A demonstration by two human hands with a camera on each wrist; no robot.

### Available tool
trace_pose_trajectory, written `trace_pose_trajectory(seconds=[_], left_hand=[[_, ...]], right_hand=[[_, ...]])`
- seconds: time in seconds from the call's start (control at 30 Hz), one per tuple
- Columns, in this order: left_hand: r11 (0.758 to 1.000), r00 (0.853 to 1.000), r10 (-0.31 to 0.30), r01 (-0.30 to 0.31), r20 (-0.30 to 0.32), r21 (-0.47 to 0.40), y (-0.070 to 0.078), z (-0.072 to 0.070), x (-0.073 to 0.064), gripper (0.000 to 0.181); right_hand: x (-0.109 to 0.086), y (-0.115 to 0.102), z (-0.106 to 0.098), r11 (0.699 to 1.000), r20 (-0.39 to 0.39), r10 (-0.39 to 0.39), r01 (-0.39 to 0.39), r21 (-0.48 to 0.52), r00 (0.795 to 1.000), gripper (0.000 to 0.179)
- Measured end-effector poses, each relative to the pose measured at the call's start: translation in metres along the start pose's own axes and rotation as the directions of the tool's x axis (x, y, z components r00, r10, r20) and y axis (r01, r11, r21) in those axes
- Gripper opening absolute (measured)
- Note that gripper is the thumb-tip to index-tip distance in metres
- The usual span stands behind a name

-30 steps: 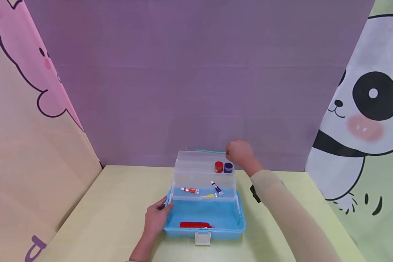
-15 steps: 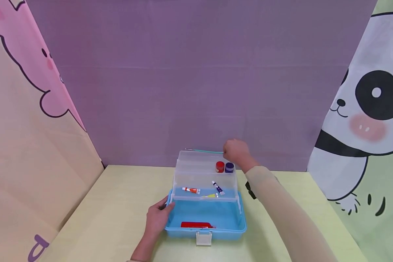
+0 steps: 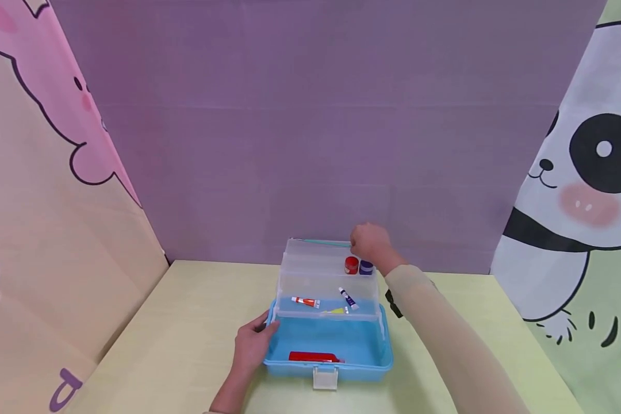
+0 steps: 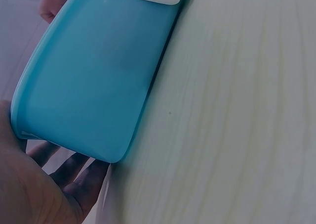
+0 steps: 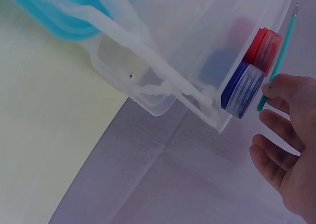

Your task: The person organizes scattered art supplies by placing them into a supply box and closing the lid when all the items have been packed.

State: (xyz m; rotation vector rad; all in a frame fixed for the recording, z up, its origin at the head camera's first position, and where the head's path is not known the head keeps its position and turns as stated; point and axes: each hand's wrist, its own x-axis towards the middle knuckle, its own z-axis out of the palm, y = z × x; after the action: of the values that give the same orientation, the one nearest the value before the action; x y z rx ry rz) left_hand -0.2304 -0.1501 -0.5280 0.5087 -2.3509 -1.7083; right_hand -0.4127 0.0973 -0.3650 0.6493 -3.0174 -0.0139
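Note:
My left hand (image 3: 252, 348) grips the left wall of the blue box (image 3: 328, 371), thumb at the rim. In the left wrist view its fingers lie against the box's end. With thumb and forefinger, my right hand (image 3: 371, 241) pinches a thin teal stick (image 5: 281, 56) with a slim silvery tip. The stick runs level over the back of the upper clear tray (image 3: 315, 261). In that tray a red paint jar (image 3: 351, 265) and a purple paint jar (image 3: 365, 268) stand side by side, close below the hand.
The lower clear tray (image 3: 290, 286) holds an orange paint tube (image 3: 306, 302), a purple tube (image 3: 348, 298) and a yellow tube (image 3: 335, 311). A red bottle (image 3: 313, 356) lies in the box's bottom. The white latch (image 3: 325, 378) hangs in front. A purple cloth (image 3: 238, 172) stands behind the table (image 3: 196, 310).
The right hand has shifted left and down relative to the box, bringing the teal stick lower against the upper tray's back edge. The left hand keeps its grip on the box.

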Motion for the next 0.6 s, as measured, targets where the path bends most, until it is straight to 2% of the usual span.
trace_pose_trajectory(seconds=[0.13, 0.27, 0.37, 0.47, 0.6], left_hand=[[1.000, 1.000, 0.010, -0.010, -0.011, 0.005, 0.000, 0.000, 0.001, 0.048], [1.000, 1.000, 0.007, -0.007, -0.013, 0.013, -0.002, 0.003, -0.002, 0.047], [1.000, 1.000, -0.006, 0.006, -0.002, 0.012, -0.002, 0.005, -0.003, 0.047], [1.000, 1.000, -0.004, 0.004, 0.000, 0.010, -0.001, 0.004, -0.003, 0.048], [1.000, 1.000, 0.013, -0.013, -0.009, 0.011, 0.000, 0.001, -0.001, 0.049]], right_hand=[[0.000, 0.002, 0.003, 1.000, -0.015, 0.003, -0.003, 0.007, 1.000, 0.009], [-0.003, 0.007, 0.008, 0.998, 0.008, 0.006, -0.007, 0.062, 1.000, 0.010], [-0.007, 0.011, 0.012, 0.993, 0.016, 0.014, -0.015, 0.118, 1.000, 0.016], [-0.009, 0.016, 0.014, 0.988, -0.011, 0.024, -0.022, 0.152, 1.000, 0.022], [-0.010, 0.022, 0.014, 0.982, -0.036, 0.055, -0.047, 0.185, 0.998, 0.021]])
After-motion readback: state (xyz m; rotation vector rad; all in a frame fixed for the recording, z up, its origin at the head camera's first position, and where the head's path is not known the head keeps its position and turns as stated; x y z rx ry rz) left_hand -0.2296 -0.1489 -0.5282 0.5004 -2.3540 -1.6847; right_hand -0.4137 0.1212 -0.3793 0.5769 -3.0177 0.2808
